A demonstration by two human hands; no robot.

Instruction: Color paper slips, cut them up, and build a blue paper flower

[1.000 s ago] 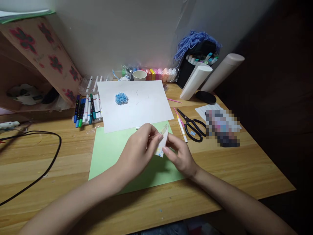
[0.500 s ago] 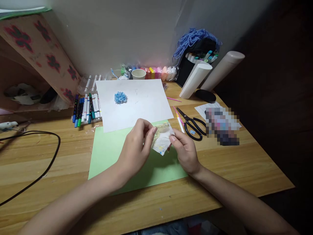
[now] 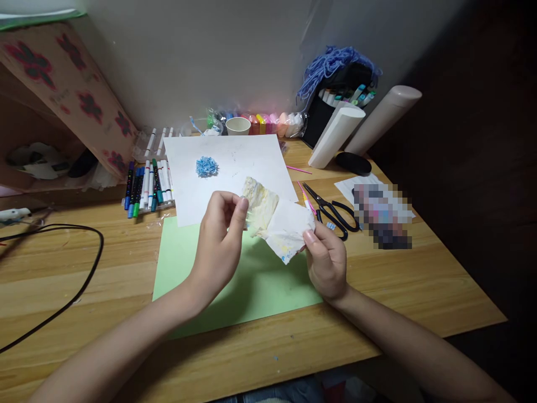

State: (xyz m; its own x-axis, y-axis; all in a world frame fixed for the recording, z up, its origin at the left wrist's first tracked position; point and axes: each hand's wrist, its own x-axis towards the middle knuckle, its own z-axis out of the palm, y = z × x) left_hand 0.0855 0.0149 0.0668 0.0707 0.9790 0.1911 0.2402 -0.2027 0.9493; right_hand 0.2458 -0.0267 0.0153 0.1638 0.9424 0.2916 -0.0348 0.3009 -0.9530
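A crumpled white tissue (image 3: 289, 224) with yellow and blue stains is stretched between my two hands, above a green sheet of paper (image 3: 268, 291). My left hand (image 3: 220, 238) pinches its left, yellow-stained part between thumb and fingers. The right edge is gripped by my right hand (image 3: 327, 260), thumb on top and fingers underneath. Farther back, a white sheet of paper (image 3: 255, 159) overlaps the green one. On it sits a small heap of blue shreds (image 3: 207, 167), with a few specks beside it.
Black-handled scissors (image 3: 335, 212) lie right of the papers. Several markers (image 3: 146, 187) fill a tray at the left. A paper cup (image 3: 238, 126), bagged colourful clay (image 3: 268, 124) and white cylinders (image 3: 338, 137) stand at the back. A black cable (image 3: 94, 263) curves over the left side.
The folded tissue has been opened out wider. My left hand has moved left and slightly up, and my right hand a little to the right.
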